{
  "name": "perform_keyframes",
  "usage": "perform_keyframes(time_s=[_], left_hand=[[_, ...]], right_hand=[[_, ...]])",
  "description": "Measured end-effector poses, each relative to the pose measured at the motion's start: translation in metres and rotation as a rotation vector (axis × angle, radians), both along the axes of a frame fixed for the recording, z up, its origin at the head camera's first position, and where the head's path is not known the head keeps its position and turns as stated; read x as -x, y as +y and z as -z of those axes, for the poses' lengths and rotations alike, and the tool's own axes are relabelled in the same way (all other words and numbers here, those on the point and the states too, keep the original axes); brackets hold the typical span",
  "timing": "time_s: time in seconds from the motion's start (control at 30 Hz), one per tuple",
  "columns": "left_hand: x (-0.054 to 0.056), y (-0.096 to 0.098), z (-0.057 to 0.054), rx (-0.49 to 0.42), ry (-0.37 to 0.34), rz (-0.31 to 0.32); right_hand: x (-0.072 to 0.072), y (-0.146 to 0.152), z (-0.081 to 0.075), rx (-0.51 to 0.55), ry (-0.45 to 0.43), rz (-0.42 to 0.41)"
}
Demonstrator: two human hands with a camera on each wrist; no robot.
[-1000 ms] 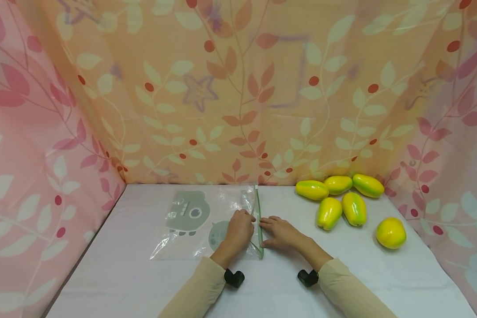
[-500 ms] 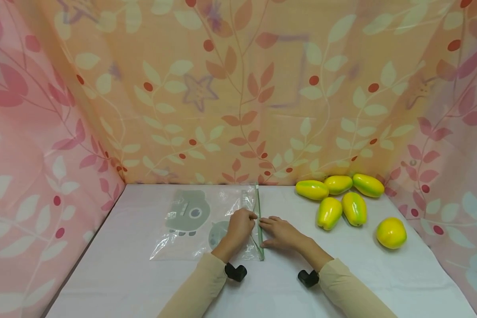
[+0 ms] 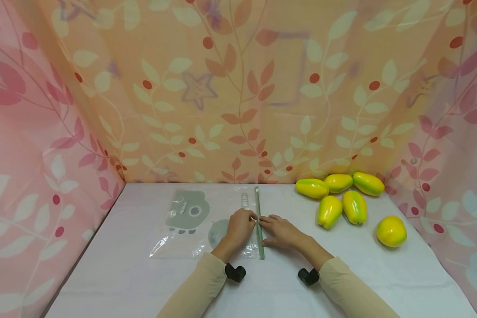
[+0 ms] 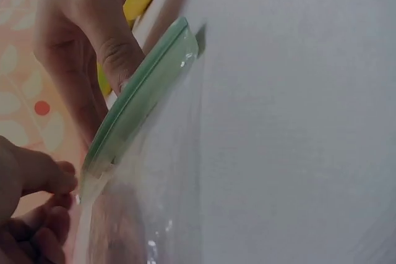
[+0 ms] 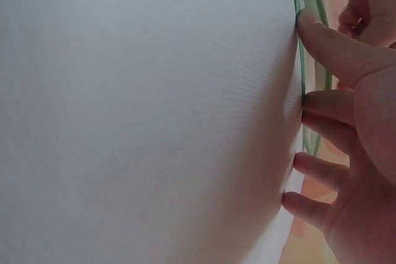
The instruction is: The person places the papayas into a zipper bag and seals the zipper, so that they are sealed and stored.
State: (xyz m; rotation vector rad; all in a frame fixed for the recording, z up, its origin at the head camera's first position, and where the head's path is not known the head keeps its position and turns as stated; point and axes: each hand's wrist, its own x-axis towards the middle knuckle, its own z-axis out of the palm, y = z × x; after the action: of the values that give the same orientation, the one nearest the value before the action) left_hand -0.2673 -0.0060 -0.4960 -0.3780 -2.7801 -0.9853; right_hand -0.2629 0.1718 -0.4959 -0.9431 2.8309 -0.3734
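Observation:
A clear zip bag (image 3: 191,210) with grey cartoon prints lies flat on the table, its green zip strip (image 3: 258,198) at the right end. My left hand (image 3: 240,227) rests over the bag with curled fingers, thumb and forefinger pinching the bag right at the strip. In the left wrist view the green strip (image 4: 139,88) rises at a slant off the cloth. My right hand (image 3: 284,234) lies on the other side, its fingers spread and extended. In the right wrist view its thumb (image 5: 325,38) touches the green edge, which shows a gap between two green lines.
Several yellow-green fruits (image 3: 353,207) lie at the back right of the table (image 3: 115,265), with one fruit (image 3: 391,231) apart nearer the right edge. A leaf-patterned curtain (image 3: 238,88) closes off the back and sides. Black wrist cameras (image 3: 235,273) sit below both hands.
The two green edges at the bag's mouth stood apart earlier; in the head view they now lie together as one straight strip. Both hands have stayed nearly in place.

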Motion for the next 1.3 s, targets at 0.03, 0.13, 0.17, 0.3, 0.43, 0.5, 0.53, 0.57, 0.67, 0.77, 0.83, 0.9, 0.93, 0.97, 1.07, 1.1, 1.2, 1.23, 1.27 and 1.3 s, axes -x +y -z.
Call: perform_keyframes(time_s=[0.03,0.13,0.17,0.3,0.43,0.5,0.53,0.57,0.67,0.77,0.83,0.9,0.93,0.97,1.07,1.1,1.2,1.23,1.27,1.3], left_hand=[[-0.001,0.0,0.0,-0.001,-0.02,0.012],[-0.003,0.001,0.0,-0.014,-0.075,0.029],[-0.004,0.001,0.0,-0.022,-0.08,0.029],[-0.008,0.003,0.0,-0.039,-0.056,0.016],[-0.009,0.003,0.001,-0.015,-0.044,0.033],[-0.009,0.003,0.003,0.01,-0.057,0.046],[-0.009,0.003,0.003,0.02,-0.064,0.053],[-0.009,0.003,0.004,0.028,-0.07,0.058],[-0.008,0.002,0.006,0.056,-0.065,0.082],[-0.008,0.002,0.007,0.075,-0.051,0.105],[-0.008,0.002,0.007,0.084,-0.05,0.115],[-0.008,0.001,0.007,0.09,-0.063,0.11],[-0.008,0.001,0.007,0.093,-0.07,0.106],[-0.009,0.001,0.007,0.101,-0.067,0.099],[-0.011,0.001,0.005,0.146,-0.036,0.073],[-0.012,0.001,0.005,0.167,-0.02,0.067],[-0.013,0.001,0.003,0.218,0.017,0.061],[-0.014,0.001,0.003,0.233,0.015,0.062],[-0.014,0.001,0.003,0.246,0.006,0.064],[-0.015,0.001,0.002,0.257,-0.003,0.065]], right_hand=[[0.0,0.0,0.0,0.003,0.0,0.001],[0.0,0.0,-0.001,0.005,-0.001,0.004],[0.0,0.0,-0.001,0.007,0.001,0.001],[0.0,0.0,-0.001,0.018,0.005,-0.004],[-0.001,0.001,-0.001,0.033,0.009,-0.015],[-0.001,0.0,-0.002,0.033,-0.001,-0.012],[-0.001,0.0,-0.002,0.033,-0.01,-0.007],[-0.002,0.0,-0.003,0.032,-0.017,-0.002],[-0.002,-0.001,-0.003,0.03,-0.043,0.02],[-0.002,0.0,-0.003,0.036,-0.052,0.027],[-0.002,0.0,-0.003,0.041,-0.058,0.028],[-0.002,0.0,-0.003,0.049,-0.062,0.027],[-0.002,0.0,-0.003,0.048,-0.063,0.028],[-0.001,0.0,-0.002,0.046,-0.06,0.026],[0.0,0.001,-0.001,0.033,-0.053,0.031],[0.0,0.001,0.0,0.03,-0.051,0.034],[0.0,0.001,0.001,0.029,-0.05,0.037],[0.0,0.001,0.001,0.034,-0.048,0.033],[0.0,0.001,0.001,0.037,-0.047,0.029],[0.0,0.001,0.001,0.039,-0.045,0.025]])
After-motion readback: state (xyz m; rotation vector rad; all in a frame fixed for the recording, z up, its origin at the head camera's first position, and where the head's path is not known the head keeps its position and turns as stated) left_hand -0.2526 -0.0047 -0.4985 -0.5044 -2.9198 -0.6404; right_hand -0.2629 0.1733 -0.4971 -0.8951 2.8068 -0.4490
